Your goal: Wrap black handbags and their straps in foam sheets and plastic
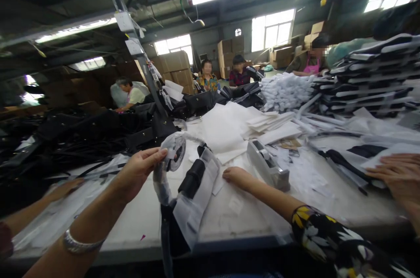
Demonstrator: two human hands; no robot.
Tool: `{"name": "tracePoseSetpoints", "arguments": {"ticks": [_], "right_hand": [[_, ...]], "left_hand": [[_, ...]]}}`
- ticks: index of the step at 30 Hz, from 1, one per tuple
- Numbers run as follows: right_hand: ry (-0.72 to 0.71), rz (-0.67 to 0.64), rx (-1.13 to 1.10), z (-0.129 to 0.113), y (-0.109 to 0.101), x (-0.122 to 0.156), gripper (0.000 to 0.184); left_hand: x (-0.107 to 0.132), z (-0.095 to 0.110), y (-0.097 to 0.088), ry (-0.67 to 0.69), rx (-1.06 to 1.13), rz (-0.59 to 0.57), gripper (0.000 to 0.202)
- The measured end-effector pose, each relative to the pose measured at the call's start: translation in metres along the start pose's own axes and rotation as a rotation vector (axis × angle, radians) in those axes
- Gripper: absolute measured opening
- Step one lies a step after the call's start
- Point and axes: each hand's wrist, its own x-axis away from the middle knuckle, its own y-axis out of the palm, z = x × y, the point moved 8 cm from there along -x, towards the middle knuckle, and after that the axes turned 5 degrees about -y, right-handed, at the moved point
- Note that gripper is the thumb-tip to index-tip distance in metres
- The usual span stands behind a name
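Observation:
My left hand (147,164) is closed, thumb and fingers pinching a coiled strap (177,157) wrapped in clear film or thin white wrap. The strap runs down to a black bag (173,230) lying near the table's front edge, with a white sheet (193,208) over part of it and a black rolled piece (192,177) on top. Just right of the bag, my right hand (236,177) has its fingers curled together beside the white sheet. What its fingertips hold, if anything, is hidden. A grey tape dispenser (267,166) stands right of that hand.
White paper sheets (226,127) are stacked behind the bag. Black bags (82,133) pile up at left; wrapped bags (374,76) and a white heap (285,89) rise at right. Co-workers' hands (393,173) reach in at right and left (67,188). A metal post (141,46) stands behind.

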Motion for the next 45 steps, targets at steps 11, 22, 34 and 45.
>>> {"name": "tracePoseSetpoints", "arguments": {"ticks": [11,22,34,45], "right_hand": [[0.047,0.332,0.077,-0.010,-0.044,0.025,0.028],[0.104,0.417,-1.065,-0.092,-0.118,0.038,0.032],[0.113,0.418,-1.060,-0.110,-0.126,-0.025,0.036],[0.103,0.380,-1.127,-0.107,-0.125,-0.031,0.027]], "left_hand": [[0.020,-0.005,0.001,0.030,-0.061,0.052,0.038],[0.032,-0.001,0.017,0.210,-0.144,0.179,0.043],[0.043,0.012,0.006,0.373,-0.535,0.447,0.050],[0.039,0.008,0.003,0.389,-0.543,0.472,0.054]]}}
